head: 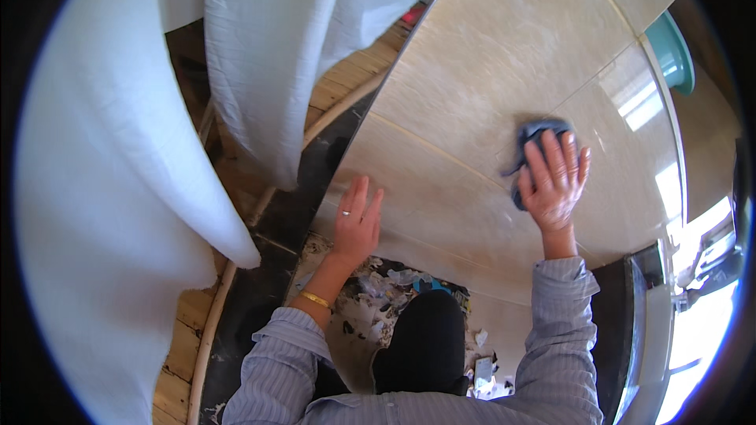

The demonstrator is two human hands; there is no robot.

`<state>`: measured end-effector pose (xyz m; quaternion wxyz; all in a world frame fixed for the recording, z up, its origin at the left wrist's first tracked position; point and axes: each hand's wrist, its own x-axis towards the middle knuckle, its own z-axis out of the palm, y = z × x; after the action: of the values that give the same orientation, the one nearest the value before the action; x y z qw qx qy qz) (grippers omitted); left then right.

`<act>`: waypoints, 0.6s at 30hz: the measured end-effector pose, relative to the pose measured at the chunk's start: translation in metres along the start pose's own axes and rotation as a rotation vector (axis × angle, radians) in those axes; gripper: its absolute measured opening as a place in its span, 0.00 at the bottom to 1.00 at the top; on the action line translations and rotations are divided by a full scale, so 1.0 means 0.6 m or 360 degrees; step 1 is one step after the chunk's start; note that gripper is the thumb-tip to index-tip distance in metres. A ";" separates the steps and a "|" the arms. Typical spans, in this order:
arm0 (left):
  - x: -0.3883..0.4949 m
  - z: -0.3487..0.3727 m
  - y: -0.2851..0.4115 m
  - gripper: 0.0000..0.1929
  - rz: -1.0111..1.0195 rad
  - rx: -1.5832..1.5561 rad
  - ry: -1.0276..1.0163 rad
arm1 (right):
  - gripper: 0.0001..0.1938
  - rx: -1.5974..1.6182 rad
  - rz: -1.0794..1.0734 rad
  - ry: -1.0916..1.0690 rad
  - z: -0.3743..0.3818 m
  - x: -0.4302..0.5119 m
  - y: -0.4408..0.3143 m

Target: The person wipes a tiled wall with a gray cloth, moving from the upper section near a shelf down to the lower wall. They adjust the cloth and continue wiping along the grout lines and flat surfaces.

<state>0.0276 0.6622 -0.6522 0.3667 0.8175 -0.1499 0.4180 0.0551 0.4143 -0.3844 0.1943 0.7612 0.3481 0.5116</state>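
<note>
My right hand (554, 186) presses a dark blue-grey cloth (538, 130) flat against a beige tiled surface (472, 59). The cloth is bunched under my fingers, and part of it sticks out beyond them. Lower and to the left, my left hand (357, 221) holds nothing. Its fingers are stretched out at the tiles near the dark edge; whether the fingertips touch cannot be told. Thin joint lines cross the tiles, and light reflects off their right part.
White curtains (118, 130) hang at the left over wooden boards (177, 342). A black tiled strip (283, 218) runs beside them. Scraps and litter (378, 289) lie on the floor around my dark-clad leg (428, 330). At the upper right stands a teal plastic vessel (673, 53).
</note>
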 end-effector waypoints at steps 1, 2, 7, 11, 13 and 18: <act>-0.001 0.009 0.002 0.25 -0.0015 -0.0007 0.0032 | 0.17 -0.0037 0.0044 0.0016 -0.008 0.003 0.012; -0.001 0.018 0.003 0.25 -0.0032 -0.0012 0.0066 | 0.17 -0.0007 -0.0010 0.0064 -0.010 0.002 0.019; -0.002 0.068 0.018 0.23 -0.0109 -0.0060 0.0234 | 0.17 -0.0020 0.0024 0.0136 0.006 -0.006 0.013; -0.005 0.107 0.034 0.21 -0.0172 -0.0099 0.0334 | 0.19 -0.0085 0.0066 0.0145 0.014 -0.004 0.004; -0.014 0.120 0.031 0.21 -0.0190 -0.0118 0.0356 | 0.19 -0.0098 0.0088 0.0157 0.016 -0.002 -0.003; -0.029 0.150 -0.004 0.22 -0.0024 -0.0071 0.0435 | 0.19 -0.0133 0.0119 0.0176 0.022 0.006 -0.008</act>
<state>0.0700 0.5975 -0.7017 0.4050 0.7458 -0.1017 0.5191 0.0662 0.4213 -0.3904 0.1872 0.7355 0.3078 0.5738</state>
